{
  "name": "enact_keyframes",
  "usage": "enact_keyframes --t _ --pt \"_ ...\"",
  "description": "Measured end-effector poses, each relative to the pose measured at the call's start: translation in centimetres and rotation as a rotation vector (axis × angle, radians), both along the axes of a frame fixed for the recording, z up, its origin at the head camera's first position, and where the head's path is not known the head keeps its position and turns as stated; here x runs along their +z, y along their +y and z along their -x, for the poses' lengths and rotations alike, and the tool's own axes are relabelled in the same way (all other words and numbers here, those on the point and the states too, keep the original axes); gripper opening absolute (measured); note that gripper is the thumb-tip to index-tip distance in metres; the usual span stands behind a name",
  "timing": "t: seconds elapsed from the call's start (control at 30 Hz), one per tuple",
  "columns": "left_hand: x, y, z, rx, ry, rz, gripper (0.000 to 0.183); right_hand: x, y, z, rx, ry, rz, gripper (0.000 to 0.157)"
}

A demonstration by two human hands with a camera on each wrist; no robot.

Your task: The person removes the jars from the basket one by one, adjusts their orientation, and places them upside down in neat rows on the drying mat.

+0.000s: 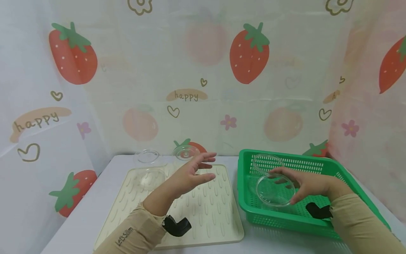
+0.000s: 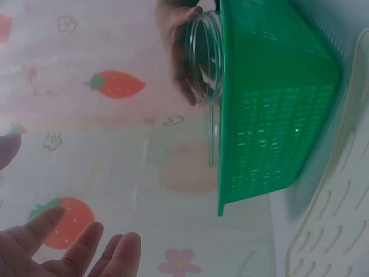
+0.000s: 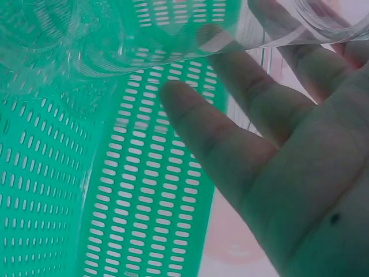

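The right hand (image 1: 306, 185) grips a clear round glass dish (image 1: 275, 189) over the green perforated plastic basket (image 1: 317, 165), at three o'clock from the released, empty left hand (image 1: 190, 174).

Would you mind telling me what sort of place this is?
Probably a staged tabletop for dish handling, not a real kitchen: strawberry-print cloth walls it in, with a cream draining mat and a green basket of clear dishes.

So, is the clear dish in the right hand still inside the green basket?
Partly: the right hand holds the clear dish tilted, raised above the green basket floor, still over the basket, within its rim.
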State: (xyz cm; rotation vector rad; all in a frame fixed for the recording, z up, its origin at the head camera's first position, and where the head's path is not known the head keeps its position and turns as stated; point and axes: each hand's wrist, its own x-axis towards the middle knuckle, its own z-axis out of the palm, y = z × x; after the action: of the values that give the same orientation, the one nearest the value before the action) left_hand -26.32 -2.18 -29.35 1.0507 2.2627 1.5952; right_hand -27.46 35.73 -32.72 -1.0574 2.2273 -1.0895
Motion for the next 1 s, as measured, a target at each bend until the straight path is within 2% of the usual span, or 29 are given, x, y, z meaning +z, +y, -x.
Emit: enact_keyframes --t 0.23,0.33,0.5,0.63,0.7,0.87,1.0 --pt "-1.7 0.2 1.5 -0.002 0.019 0.004 0.055 0.2 0.1 -0.2 -0.052 0.003 -0.048 0.084" --pt "-2.1 0.2 1.8 -0.002 0.018 0.004 0.055 0.3 0.2 -0.2 -0.066 -0.013 -0.045 0.082" --pt "-2.1 0.3 1.7 -0.01 0.014 0.007 0.055 0.3 0.1 -0.1 -0.04 -0.008 -0.045 0.083" --pt "-0.9 0.3 0.6 -0.014 0.004 0.015 0.054 0.2 -0.1 -0.1 -0.022 -0.031 -0.043 0.084" --pt "-0.8 0.4 0.5 -0.014 -0.002 0.018 0.054 0.2 -0.2 -0.1 -0.027 -0.041 -0.048 0.087" --pt "-1.9 0.3 1.4 -0.015 0.005 0.008 0.054 0.3 -0.5 -0.3 -0.044 -0.071 -0.059 0.093" --pt "-2.1 0.3 1.5 -0.016 0.013 0.004 0.055 0.3 -0.5 -0.3 -0.03 -0.075 -0.042 0.09"
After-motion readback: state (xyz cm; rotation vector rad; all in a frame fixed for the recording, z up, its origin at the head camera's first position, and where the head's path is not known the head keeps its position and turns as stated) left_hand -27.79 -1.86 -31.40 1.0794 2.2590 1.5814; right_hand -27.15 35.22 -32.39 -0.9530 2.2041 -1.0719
